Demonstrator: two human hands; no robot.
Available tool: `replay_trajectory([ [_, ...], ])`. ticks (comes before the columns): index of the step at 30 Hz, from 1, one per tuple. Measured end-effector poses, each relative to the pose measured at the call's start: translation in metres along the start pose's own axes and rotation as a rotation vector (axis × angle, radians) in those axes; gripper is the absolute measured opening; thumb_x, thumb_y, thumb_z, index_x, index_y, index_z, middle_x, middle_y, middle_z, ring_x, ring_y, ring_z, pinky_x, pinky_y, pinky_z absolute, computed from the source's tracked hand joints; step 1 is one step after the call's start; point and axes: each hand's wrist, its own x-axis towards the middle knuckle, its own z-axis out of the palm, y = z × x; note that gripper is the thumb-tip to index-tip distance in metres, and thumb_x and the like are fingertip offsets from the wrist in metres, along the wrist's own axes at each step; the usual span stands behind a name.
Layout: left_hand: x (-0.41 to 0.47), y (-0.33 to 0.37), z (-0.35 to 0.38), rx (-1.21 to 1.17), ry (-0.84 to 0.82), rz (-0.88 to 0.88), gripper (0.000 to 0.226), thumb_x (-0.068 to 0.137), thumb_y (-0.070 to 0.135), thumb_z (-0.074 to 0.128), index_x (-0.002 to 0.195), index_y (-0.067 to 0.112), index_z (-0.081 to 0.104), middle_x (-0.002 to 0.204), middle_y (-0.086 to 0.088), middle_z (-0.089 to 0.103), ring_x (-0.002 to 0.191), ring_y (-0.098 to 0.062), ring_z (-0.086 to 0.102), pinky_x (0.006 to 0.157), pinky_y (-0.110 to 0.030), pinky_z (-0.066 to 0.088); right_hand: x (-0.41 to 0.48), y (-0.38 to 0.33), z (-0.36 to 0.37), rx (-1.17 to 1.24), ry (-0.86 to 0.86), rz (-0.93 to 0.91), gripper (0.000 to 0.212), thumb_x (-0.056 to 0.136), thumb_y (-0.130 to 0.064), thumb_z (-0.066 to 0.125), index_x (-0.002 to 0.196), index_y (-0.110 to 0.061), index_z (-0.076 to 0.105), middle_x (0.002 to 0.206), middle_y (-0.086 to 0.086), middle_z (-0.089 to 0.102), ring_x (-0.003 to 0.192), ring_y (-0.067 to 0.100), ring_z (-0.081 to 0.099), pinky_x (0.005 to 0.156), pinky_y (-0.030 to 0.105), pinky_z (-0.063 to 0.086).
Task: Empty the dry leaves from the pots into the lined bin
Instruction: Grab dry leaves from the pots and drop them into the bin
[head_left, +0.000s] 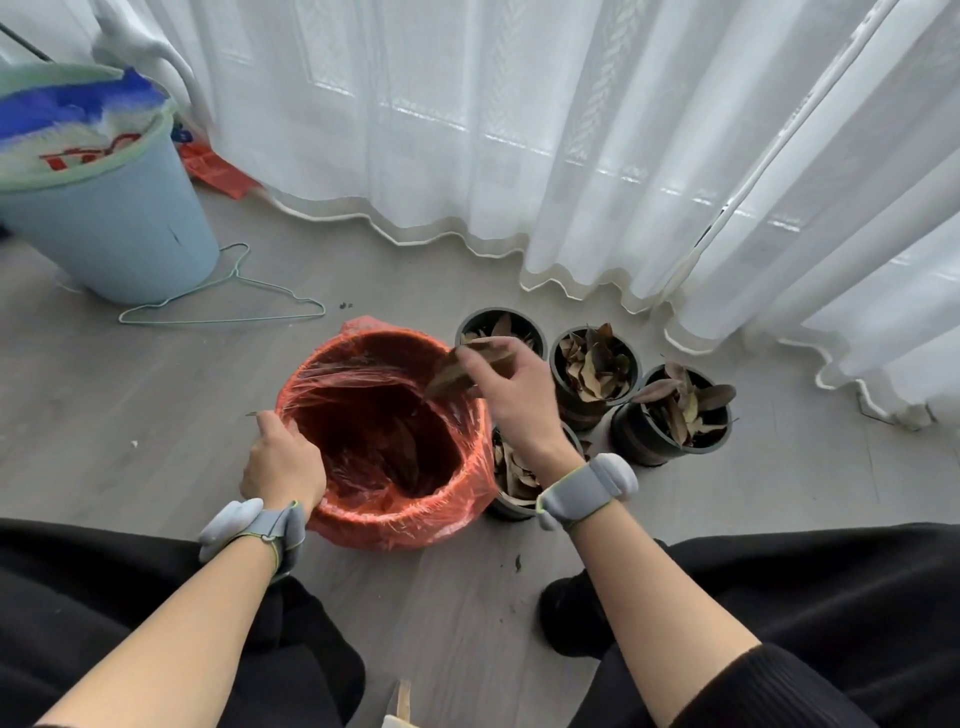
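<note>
Found a round bin lined with a translucent orange-red plastic bag (400, 525) standing on the grey wood-effect floor (156, 415), just ahead of the knees. Noted the left hand (283, 467) gripping the bin's near-left rim, fingers curled over the liner edge. Noted the right hand (511, 397) closed round a clump of dry brown leaves (454, 371), held above the far-right part of the bin mouth, not yet released. Saw a few dark leaves lying at the bottom of the liner.

Counted four round black plastic pots grouped just right of the bin:
- a far pot (498, 325), partly hidden behind the right hand;
- a second pot (595, 371);
- a third pot (675, 415), furthest right;
- a near pot (511, 480), close against the bin wall and partly under the right wrist.

Recorded leaves showing in all four. Could not gauge the far pot's fill with so much of it hidden.

Judged the task to be at an early stage: one handful over the bin, a little inside it, most leaves left in the pots. Spotted loose leaf crumbs (518, 563) on the floor by the right knee, likely needing pickup.

Logged well apart to the left a pale blue plastic bucket (119, 228) and a green wire coat hanger (223, 304), with a white sheer curtain (519, 130) behind.
</note>
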Motion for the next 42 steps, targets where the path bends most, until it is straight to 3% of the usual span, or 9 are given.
replay_trajectory([
  [4,0.001,0.001,0.000,0.006,-0.001,0.003,0.019,0.102,0.027,0.031,0.101,0.009,0.036,0.102,-0.032,0.060,0.089,-0.051,0.057,0.068,-0.045,0.035,-0.013,0.016,0.021,-0.129,-0.173,-0.056,0.025,0.083,-0.033,0.075,0.104,-0.022,0.068,0.093,-0.005,0.071,0.083,0.007,0.067,0.081,0.022,0.055],
  [9,0.001,0.000,0.000,0.000,0.001,-0.005,0.021,0.102,0.027,0.031,0.106,0.008,0.039,0.105,-0.030,0.060,0.091,-0.049,0.057,0.069,-0.045,0.036,0.000,0.049,-0.018,-0.247,0.066,-0.006,0.015,0.091,-0.034,0.064,0.102,-0.024,0.067,0.090,-0.013,0.069,0.083,-0.002,0.065,0.071,0.013,0.049],
  [12,0.001,0.000,0.001,-0.001,0.010,-0.014,0.020,0.102,0.026,0.031,0.105,0.008,0.039,0.105,-0.030,0.060,0.091,-0.049,0.056,0.069,-0.045,0.035,0.005,0.085,-0.043,-0.538,0.106,0.168,0.027,0.092,-0.028,0.058,0.116,-0.015,0.061,0.100,-0.007,0.065,0.097,0.011,0.064,0.082,0.025,0.048],
  [15,0.000,0.000,0.002,-0.003,0.017,-0.013,0.019,0.102,0.026,0.031,0.103,0.008,0.038,0.105,-0.029,0.060,0.090,-0.050,0.056,0.068,-0.045,0.034,-0.001,0.117,-0.045,-0.824,-0.051,0.305,0.047,0.090,-0.033,0.059,0.131,-0.013,0.049,0.126,0.007,0.054,0.117,0.025,0.054,0.093,0.036,0.047],
  [18,0.001,0.001,0.003,0.001,0.027,-0.004,0.020,0.102,0.027,0.031,0.103,0.009,0.039,0.105,-0.028,0.060,0.089,-0.049,0.056,0.067,-0.044,0.034,-0.005,0.134,-0.037,-1.039,-0.107,0.305,0.054,0.089,-0.041,0.058,0.133,-0.014,0.044,0.132,0.009,0.046,0.123,0.029,0.048,0.090,0.039,0.048],
  [22,0.002,0.000,0.005,0.014,0.053,0.001,0.018,0.102,0.027,0.031,0.101,0.011,0.037,0.101,-0.027,0.061,0.083,-0.046,0.056,0.063,-0.042,0.033,0.001,0.143,-0.027,-1.158,-0.115,0.268,0.046,0.090,-0.042,0.055,0.125,-0.012,0.047,0.125,0.010,0.048,0.116,0.030,0.051,0.081,0.039,0.048],
  [30,0.005,-0.003,0.006,0.029,0.072,0.000,0.019,0.102,0.027,0.032,0.102,0.009,0.039,0.099,-0.026,0.061,0.085,-0.047,0.056,0.063,-0.043,0.034,0.009,0.149,-0.021,-1.155,-0.069,0.210,0.022,0.088,-0.022,0.049,0.106,-0.010,0.054,0.111,0.009,0.059,0.101,0.031,0.059,0.074,0.036,0.046],
  [35,0.004,-0.002,0.006,0.022,0.059,-0.015,0.020,0.102,0.027,0.032,0.103,0.009,0.038,0.100,-0.028,0.060,0.087,-0.048,0.057,0.065,-0.043,0.035,0.006,0.143,-0.029,-0.966,0.070,0.300,0.026,0.085,-0.021,0.054,0.108,-0.012,0.060,0.106,0.008,0.065,0.097,0.031,0.062,0.079,0.035,0.048],
  [42,0.007,-0.004,0.005,0.015,0.036,-0.014,0.022,0.102,0.028,0.031,0.106,0.008,0.038,0.103,-0.031,0.059,0.089,-0.050,0.057,0.067,-0.045,0.035,-0.002,0.125,-0.048,-0.642,0.132,0.296,0.013,0.082,-0.017,0.059,0.094,-0.015,0.064,0.081,-0.004,0.062,0.082,0.020,0.060,0.065,0.023,0.040],
])
